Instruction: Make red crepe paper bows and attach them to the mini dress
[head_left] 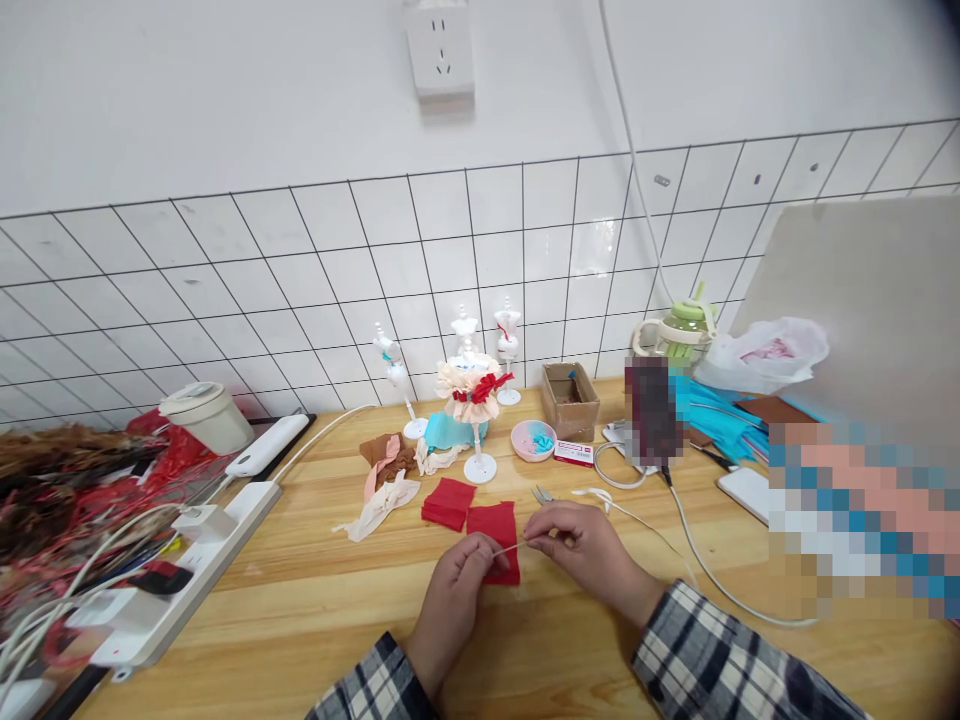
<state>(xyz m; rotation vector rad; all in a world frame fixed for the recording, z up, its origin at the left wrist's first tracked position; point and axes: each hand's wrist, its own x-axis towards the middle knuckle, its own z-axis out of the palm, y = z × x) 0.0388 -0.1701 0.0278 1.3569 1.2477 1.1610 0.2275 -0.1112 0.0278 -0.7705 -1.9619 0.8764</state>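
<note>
A thin pale strand (511, 548), like thread or fine cord, stretches between my two hands. My left hand (459, 582) is closed, pinching one end between thumb and forefinger. Thumb and fingertips of my right hand (576, 545) are pressed together on the other end. Beneath the strand a red cloth piece (492, 519) lies flat, partly covered by my left hand. Just beyond it is a stack of red cloth (448, 503). Metal tips, perhaps of scissors or tweezers (540, 495), poke out behind my right hand.
Behind stand small white mannequins, one wearing a cream ruffled skirt (471, 392) with a red bow. Nearby are fabric scraps (386, 500), a pink bowl (533, 441), and a cardboard box (571, 402). A power strip (196, 570) lies left; a white cable (739, 600) curves right.
</note>
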